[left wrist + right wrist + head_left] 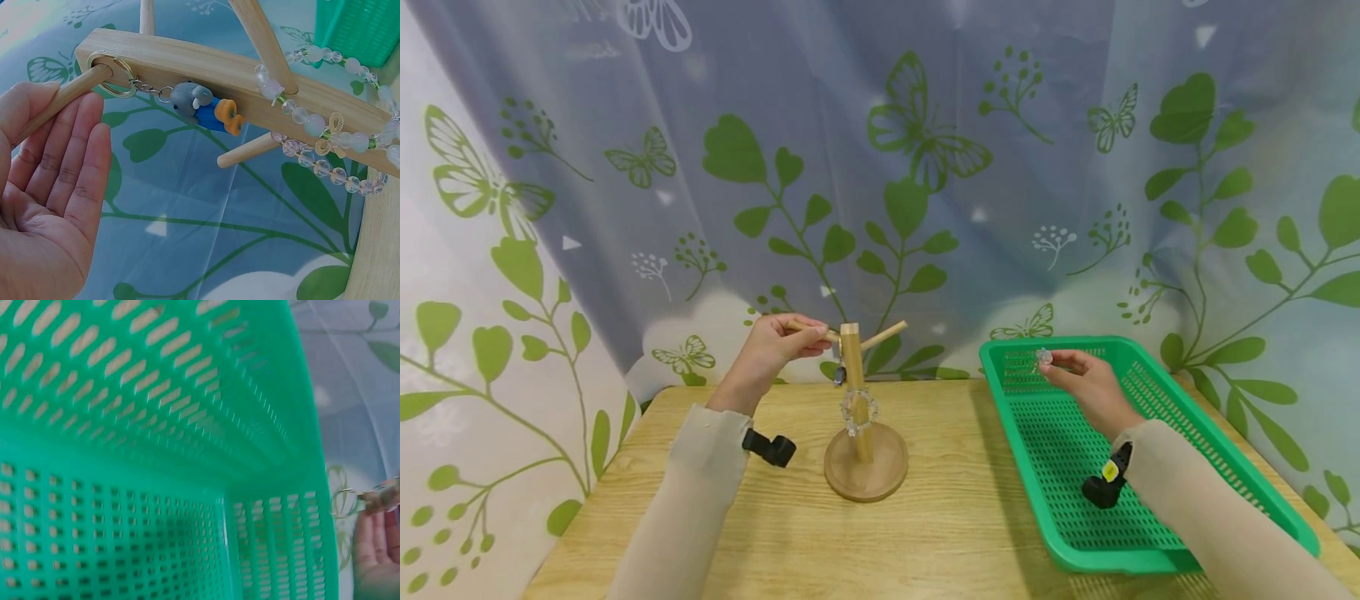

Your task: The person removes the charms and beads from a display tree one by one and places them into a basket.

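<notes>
My left hand [775, 342] pinches a peg [69, 92] of a wooden stand [852, 358] near the top. On that peg, beside the post, hangs a keychain [203, 107] with a grey elephant-like figure in blue and orange. Lower down, bracelets of clear and pale beads [300, 115] hang around the stand. Over the far part of the green basket [1015, 450], my right hand [1093, 387] pinches a small pale, clear-looking keychain [1043, 356]. Its metal ring [342, 505] sticks out past the fingers in the right wrist view; the charm is partly cut off there.
The stand's round base [887, 475] rests on the wood-grain table [775, 533], left of the basket. Another peg [886, 335] points up to the right. A curtain [850, 208] printed with leaves and butterflies hangs right behind the table.
</notes>
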A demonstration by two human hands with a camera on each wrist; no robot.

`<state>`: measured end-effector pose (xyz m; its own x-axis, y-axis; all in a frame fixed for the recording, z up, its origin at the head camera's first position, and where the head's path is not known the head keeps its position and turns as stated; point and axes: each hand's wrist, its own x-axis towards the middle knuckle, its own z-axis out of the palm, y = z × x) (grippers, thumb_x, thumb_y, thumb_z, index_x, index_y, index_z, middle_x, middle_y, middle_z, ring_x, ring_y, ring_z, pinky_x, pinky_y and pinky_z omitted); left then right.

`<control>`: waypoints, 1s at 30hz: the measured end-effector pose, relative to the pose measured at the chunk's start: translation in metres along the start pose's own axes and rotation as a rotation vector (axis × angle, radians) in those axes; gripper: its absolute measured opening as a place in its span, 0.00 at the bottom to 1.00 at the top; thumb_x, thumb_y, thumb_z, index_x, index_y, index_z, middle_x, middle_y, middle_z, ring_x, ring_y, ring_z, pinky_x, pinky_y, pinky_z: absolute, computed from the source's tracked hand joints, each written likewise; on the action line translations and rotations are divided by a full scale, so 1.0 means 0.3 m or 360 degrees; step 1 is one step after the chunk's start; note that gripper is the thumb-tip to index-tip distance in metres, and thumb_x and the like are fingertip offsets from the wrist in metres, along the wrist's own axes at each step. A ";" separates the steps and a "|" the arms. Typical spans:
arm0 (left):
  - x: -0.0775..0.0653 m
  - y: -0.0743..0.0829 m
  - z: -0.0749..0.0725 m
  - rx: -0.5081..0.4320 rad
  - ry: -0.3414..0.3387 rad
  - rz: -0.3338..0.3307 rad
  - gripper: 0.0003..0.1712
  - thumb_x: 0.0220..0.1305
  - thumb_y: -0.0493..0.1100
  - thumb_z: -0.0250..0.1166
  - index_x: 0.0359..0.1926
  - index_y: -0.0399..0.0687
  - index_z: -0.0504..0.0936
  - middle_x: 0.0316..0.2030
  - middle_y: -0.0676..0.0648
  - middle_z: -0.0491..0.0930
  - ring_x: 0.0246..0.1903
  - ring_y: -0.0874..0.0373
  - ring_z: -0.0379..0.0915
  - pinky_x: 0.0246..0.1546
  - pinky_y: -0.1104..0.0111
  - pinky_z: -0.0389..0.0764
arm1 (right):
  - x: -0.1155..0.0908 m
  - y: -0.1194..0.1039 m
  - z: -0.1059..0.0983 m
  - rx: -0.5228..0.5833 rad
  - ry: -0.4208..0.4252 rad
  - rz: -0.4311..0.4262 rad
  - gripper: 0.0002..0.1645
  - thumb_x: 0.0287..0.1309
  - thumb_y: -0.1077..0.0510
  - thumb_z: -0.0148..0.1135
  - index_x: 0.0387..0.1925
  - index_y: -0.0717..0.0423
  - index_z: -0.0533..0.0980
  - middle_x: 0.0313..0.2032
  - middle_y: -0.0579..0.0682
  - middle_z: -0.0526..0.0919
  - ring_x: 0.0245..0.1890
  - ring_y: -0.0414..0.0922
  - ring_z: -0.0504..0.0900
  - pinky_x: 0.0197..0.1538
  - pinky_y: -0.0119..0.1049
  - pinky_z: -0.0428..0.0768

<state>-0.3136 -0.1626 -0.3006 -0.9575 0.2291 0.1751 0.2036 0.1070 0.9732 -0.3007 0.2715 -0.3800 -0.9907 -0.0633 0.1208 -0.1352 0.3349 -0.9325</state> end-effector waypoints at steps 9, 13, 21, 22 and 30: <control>-0.002 0.002 0.001 -0.0006 -0.0016 0.0015 0.10 0.62 0.42 0.65 0.38 0.39 0.83 0.38 0.48 0.82 0.36 0.59 0.82 0.44 0.66 0.81 | -0.005 0.080 -0.041 0.0005 -0.0095 0.0212 0.32 0.66 0.52 0.56 0.62 0.70 0.61 0.58 0.62 0.69 0.47 0.36 0.76 0.61 0.49 0.70; -0.004 0.003 0.001 -0.0001 -0.0022 0.0021 0.10 0.62 0.42 0.65 0.39 0.39 0.83 0.38 0.48 0.83 0.36 0.59 0.82 0.44 0.66 0.81 | -0.014 0.104 -0.051 0.0041 -0.0174 0.0286 0.31 0.66 0.54 0.55 0.62 0.71 0.61 0.59 0.65 0.67 0.55 0.49 0.74 0.62 0.50 0.69; -0.004 0.000 0.002 -0.0023 -0.0018 0.0007 0.11 0.62 0.42 0.65 0.39 0.37 0.83 0.36 0.50 0.83 0.36 0.59 0.82 0.44 0.66 0.81 | -0.015 0.142 -0.069 0.0078 -0.0322 0.0375 0.27 0.65 0.59 0.57 0.58 0.74 0.64 0.55 0.63 0.72 0.53 0.50 0.75 0.63 0.54 0.66; -0.004 -0.001 0.002 -0.0028 -0.0018 0.0004 0.11 0.62 0.42 0.65 0.39 0.38 0.83 0.35 0.50 0.83 0.35 0.59 0.82 0.44 0.66 0.81 | -0.015 0.146 -0.071 0.0062 -0.0346 0.0377 0.26 0.65 0.60 0.56 0.57 0.74 0.64 0.54 0.63 0.72 0.54 0.51 0.74 0.62 0.55 0.66; -0.005 -0.002 -0.002 -0.0036 -0.0014 0.0018 0.09 0.62 0.42 0.65 0.38 0.39 0.83 0.34 0.51 0.84 0.35 0.60 0.82 0.44 0.67 0.81 | -0.023 0.161 -0.078 -0.0051 -0.0444 0.0426 0.22 0.63 0.59 0.59 0.52 0.72 0.70 0.46 0.52 0.78 0.44 0.43 0.76 0.57 0.53 0.70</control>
<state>-0.3125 -0.1634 -0.3013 -0.9534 0.2386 0.1848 0.2094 0.0823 0.9744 -0.3009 0.3101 -0.4181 -0.9485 -0.2216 -0.2265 0.1224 0.4031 -0.9069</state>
